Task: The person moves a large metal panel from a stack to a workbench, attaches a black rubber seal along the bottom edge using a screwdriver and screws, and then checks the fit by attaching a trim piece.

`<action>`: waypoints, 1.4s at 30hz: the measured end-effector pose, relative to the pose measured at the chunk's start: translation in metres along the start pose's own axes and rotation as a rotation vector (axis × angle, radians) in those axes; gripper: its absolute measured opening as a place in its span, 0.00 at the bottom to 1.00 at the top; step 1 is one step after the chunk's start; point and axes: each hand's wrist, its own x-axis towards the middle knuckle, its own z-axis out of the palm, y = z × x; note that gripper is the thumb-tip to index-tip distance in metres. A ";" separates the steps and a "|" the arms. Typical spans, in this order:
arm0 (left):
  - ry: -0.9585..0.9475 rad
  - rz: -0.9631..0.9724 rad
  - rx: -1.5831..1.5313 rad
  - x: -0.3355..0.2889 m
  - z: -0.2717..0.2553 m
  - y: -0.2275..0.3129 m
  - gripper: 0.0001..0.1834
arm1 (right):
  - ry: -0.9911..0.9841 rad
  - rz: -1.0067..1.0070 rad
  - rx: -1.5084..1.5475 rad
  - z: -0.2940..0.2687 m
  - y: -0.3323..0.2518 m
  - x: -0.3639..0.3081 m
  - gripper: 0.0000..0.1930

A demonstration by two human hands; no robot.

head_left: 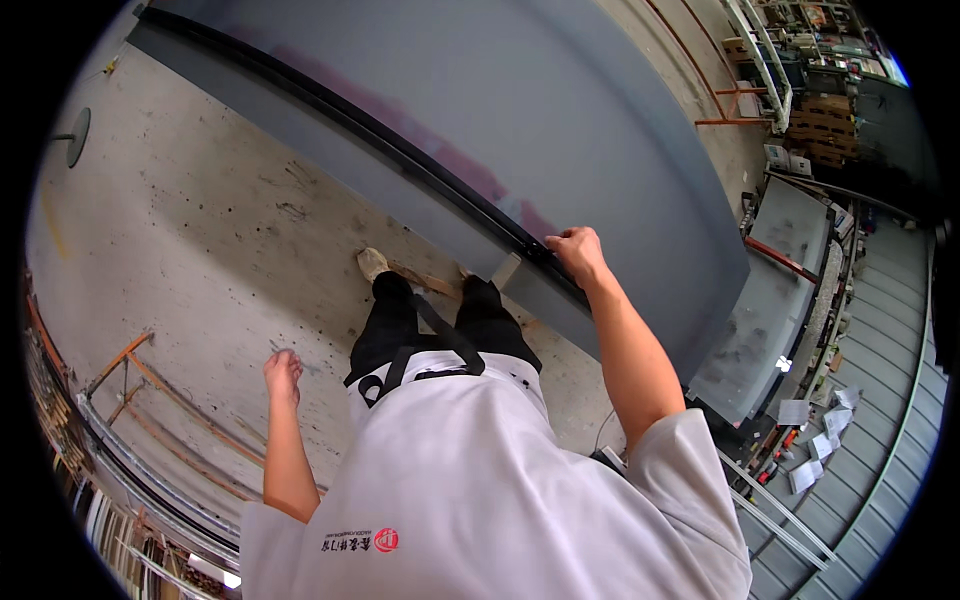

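A long black bar or profile lies along the near edge of a large grey panel-topped table. My right hand rests beside the bar's far edge, with its fingers curled and bunched together. Whatever they pinch, if anything, is too small to tell. Over the floor on the left hangs my left hand, away from the table. Its fingers are curled in, hiding anything inside. A dull reddish patch runs across the grey surface just beyond the bar.
Pale concrete floor with dark specks spreads to the left. An orange metal frame stands at the lower left. At the right is another grey panel, with several white papers and tools near it. Stacked brown boxes stand at the far right.
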 end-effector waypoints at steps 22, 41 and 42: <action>0.130 -0.098 -0.347 -0.077 0.026 -0.093 0.09 | -0.351 0.511 -0.027 0.023 -0.020 0.060 0.11; 0.275 -0.075 -0.346 -0.050 -0.070 -0.048 0.09 | -0.380 0.438 -0.305 0.023 -0.034 0.061 0.10; 0.292 -0.072 -0.352 -0.045 -0.081 -0.043 0.08 | -0.386 0.439 -0.373 0.026 -0.018 0.074 0.08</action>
